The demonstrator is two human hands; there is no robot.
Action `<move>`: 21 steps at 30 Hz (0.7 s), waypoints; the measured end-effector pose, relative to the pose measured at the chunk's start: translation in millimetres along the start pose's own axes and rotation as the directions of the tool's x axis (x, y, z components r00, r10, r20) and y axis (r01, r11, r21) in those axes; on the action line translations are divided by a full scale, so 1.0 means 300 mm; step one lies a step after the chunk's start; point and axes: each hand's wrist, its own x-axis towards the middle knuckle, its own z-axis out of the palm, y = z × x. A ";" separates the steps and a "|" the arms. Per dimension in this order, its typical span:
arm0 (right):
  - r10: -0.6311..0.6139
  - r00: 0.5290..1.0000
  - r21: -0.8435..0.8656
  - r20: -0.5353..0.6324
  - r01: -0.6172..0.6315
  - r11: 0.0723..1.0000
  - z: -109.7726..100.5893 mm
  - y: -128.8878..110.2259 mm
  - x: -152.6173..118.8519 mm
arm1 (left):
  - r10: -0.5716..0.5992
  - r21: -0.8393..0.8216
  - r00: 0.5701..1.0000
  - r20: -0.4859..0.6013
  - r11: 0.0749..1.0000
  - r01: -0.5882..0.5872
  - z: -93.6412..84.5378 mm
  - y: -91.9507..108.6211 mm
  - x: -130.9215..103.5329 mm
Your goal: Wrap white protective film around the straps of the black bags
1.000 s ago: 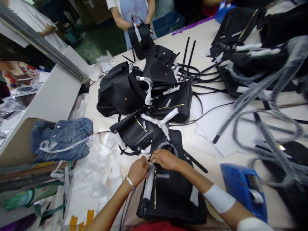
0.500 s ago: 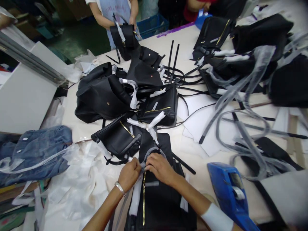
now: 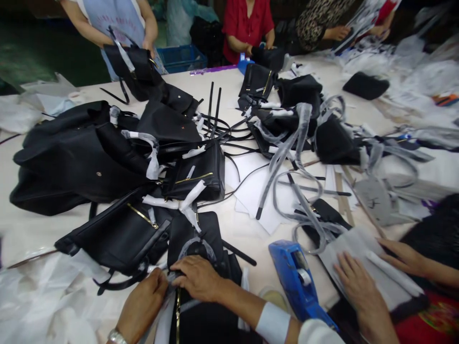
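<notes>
Nearest the camera, where the lower edge of the frame cuts it off, a black backpack (image 3: 211, 317) lies on the pale table (image 3: 247, 229), its long axis running away from the wearer and leaning slightly left. Its flap (image 3: 211, 229) points to the far side, and its gold zipper (image 3: 178, 315) runs nearly along that axis, left of the right forearm.

The left hand (image 3: 143, 303), a bracelet (image 3: 116, 337) at its wrist, has thumb and forefinger clamped together on a strip of clear wrap (image 3: 171, 276) by the backpack's left edge. The right hand (image 3: 199, 279) lies across the backpack below its wrapped handle (image 3: 197, 243), fingers bent and close together at the same strip; whether its thumb grips cannot be told.

To the right stands a blue tape dispenser (image 3: 297, 282), and beyond it another person's two hands touch a grey sheet (image 3: 353, 246). To the left, a smaller black bag (image 3: 122, 234) lies slanted, its short zipper facing up.

Farther back sit a boxy bag (image 3: 199, 172) and a large slumped bag (image 3: 79, 162), with white sheets (image 3: 247, 177) and wrapped straps (image 3: 279, 162) rightward. At the far edge, a person in a blue apron (image 3: 114, 24) stands behind an upright bag (image 3: 132, 64), near a blue crate (image 3: 182, 58).
</notes>
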 end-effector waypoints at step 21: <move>0.084 0.976 0.070 -0.200 -0.071 0.995 0.072 0.087 -0.060 | -0.074 0.422 0.997 0.010 0.905 0.063 0.012 0.114 0.009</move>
